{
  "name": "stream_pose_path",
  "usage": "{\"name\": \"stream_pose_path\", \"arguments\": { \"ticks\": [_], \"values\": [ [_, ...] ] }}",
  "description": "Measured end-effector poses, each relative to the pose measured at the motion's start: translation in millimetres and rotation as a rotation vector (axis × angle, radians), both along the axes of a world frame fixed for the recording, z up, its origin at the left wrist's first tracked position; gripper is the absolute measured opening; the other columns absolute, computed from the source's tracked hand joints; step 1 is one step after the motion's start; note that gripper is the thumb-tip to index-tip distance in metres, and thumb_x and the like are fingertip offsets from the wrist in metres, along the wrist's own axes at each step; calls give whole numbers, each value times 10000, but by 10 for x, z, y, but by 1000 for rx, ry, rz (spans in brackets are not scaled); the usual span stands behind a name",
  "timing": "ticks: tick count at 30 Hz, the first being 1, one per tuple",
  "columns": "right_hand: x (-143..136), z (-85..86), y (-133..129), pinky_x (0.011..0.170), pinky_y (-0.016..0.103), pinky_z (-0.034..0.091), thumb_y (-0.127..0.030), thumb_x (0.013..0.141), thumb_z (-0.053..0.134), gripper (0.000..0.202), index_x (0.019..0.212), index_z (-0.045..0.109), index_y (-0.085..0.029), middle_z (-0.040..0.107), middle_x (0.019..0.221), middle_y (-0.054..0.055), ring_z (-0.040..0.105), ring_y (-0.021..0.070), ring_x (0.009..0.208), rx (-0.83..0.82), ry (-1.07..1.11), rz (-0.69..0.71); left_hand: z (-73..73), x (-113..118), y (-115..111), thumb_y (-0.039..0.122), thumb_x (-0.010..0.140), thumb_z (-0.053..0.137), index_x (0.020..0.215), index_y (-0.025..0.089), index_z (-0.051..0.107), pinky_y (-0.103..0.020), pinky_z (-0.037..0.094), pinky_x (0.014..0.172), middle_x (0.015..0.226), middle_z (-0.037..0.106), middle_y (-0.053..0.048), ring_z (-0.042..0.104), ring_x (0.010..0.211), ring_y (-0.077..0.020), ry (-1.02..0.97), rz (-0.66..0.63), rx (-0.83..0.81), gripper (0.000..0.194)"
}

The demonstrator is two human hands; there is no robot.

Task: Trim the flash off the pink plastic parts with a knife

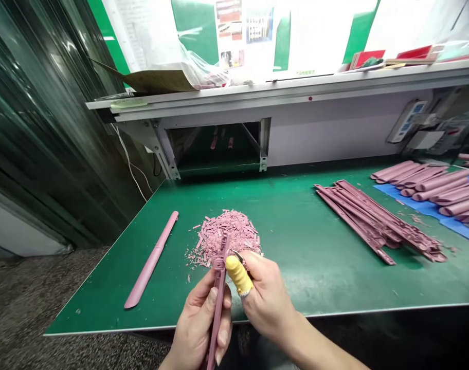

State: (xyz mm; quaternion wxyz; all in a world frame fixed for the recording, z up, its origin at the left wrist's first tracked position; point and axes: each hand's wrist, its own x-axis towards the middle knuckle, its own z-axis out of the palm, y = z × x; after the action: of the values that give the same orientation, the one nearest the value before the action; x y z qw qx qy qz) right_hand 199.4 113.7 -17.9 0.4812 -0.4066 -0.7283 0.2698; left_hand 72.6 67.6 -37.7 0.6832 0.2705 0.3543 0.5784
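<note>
Table (288, 221): green top, shelf (288, 85) running along the back, clear plastic curtain (45, 67) off to the left.
Strip (219, 290): pink, held up at a tilt over the table's near edge, far end in front of the scraps (230, 226).
Left hand (198, 321): grip wrapped snugly round the strip's lower half, thumb one side, fingers the other.
Right hand (267, 295): grip pinched narrow on what looks like a small knife (239, 256); yellow cover (238, 276) on the thumb. Can't tell if the blade touches the strip.
Handling: my guess is light, stiff plastic, a bit slick, with thin detailed bits that could snap.
Where to hold: I'd take the plain lower length, away from the blade.
Counts: one strip in hand, one knife, one lone piece (152, 264) at left, one heap of scraps, one bundle (373, 216) of several strips (too tangled to count), and around ten rounded pieces (443, 187), overlapping, by the blue sheet (415, 204).
</note>
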Motion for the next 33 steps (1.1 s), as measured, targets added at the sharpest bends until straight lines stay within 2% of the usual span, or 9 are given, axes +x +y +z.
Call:
{"name": "stream_pose_path", "arguments": {
  "ticks": [8, 17, 22, 26, 28, 29, 30, 31, 33],
  "values": [
    [27, -15, -54, 543, 251, 248, -470, 976, 385, 431, 649, 384, -190, 442, 627, -22, 392, 107, 574, 0, -55, -17, 32, -5, -25, 441, 727, 733, 947, 358, 716, -96, 411, 273, 639, 631, 45, 489, 311, -17, 23, 1, -9, 236],
    [54, 8, -87, 575, 243, 296, -461, 1001, 318, 467, 657, 466, -182, 492, 636, 12, 432, 122, 595, 98, -179, -42, 8, -33, -61, 408, 746, 733, 995, 312, 701, -107, 388, 263, 635, 610, 30, 492, 307, -37, 45, 27, -43, 269],
    [84, 18, -60, 556, 249, 271, -487, 996, 312, 489, 657, 482, -179, 505, 635, 22, 436, 126, 589, 168, -296, -125, 25, -51, -77, 400, 740, 741, 1003, 293, 698, -111, 381, 257, 636, 606, 28, 490, 309, -41, 70, 39, -43, 287],
    [120, 68, -31, 527, 256, 253, -460, 989, 342, 490, 630, 515, -176, 486, 611, 14, 407, 122, 550, 204, -361, -111, 61, -53, -86, 412, 752, 726, 1001, 270, 678, -97, 374, 266, 635, 599, 36, 484, 305, -31, 117, 14, -27, 291],
    [176, 112, -38, 549, 249, 306, -382, 973, 396, 370, 753, 611, -176, 528, 667, 21, 453, 134, 591, 139, -340, -47, 105, -69, -53, 417, 774, 701, 1048, 269, 638, -115, 403, 279, 691, 637, 18, 534, 337, -58, 142, 16, -14, 317],
    [215, 131, -54, 580, 247, 347, -310, 953, 420, 267, 895, 648, -184, 558, 728, 29, 489, 145, 637, 92, -319, -4, 138, -86, -21, 422, 796, 673, 1097, 280, 602, -144, 442, 297, 744, 663, -2, 590, 392, -94, 149, 30, -18, 340],
    [257, 141, -81, 617, 250, 385, -225, 921, 431, 251, 1062, 637, -199, 580, 795, 36, 519, 155, 691, 40, -296, 42, 178, -112, 20, 425, 825, 635, 1151, 299, 557, -175, 474, 314, 791, 678, -18, 632, 453, -128, 148, 49, -24, 358],
    [298, 140, -118, 653, 256, 415, -145, 879, 429, 368, 1206, 583, -217, 592, 855, 41, 539, 161, 739, -14, -277, 89, 224, -146, 65, 420, 861, 583, 1203, 320, 510, -191, 483, 318, 817, 680, -24, 646, 491, -143, 137, 73, -20, 364],
    [352, 92, -219, 703, 270, 450, -64, 818, 420, 539, 1324, 499, -231, 610, 924, 49, 564, 168, 796, -96, -254, 169, 326, -232, 153, 396, 926, 472, 1264, 358, 450, -166, 440, 302, 797, 654, -7, 598, 473, -117, 99, 132, 35, 341]
  ]
}}
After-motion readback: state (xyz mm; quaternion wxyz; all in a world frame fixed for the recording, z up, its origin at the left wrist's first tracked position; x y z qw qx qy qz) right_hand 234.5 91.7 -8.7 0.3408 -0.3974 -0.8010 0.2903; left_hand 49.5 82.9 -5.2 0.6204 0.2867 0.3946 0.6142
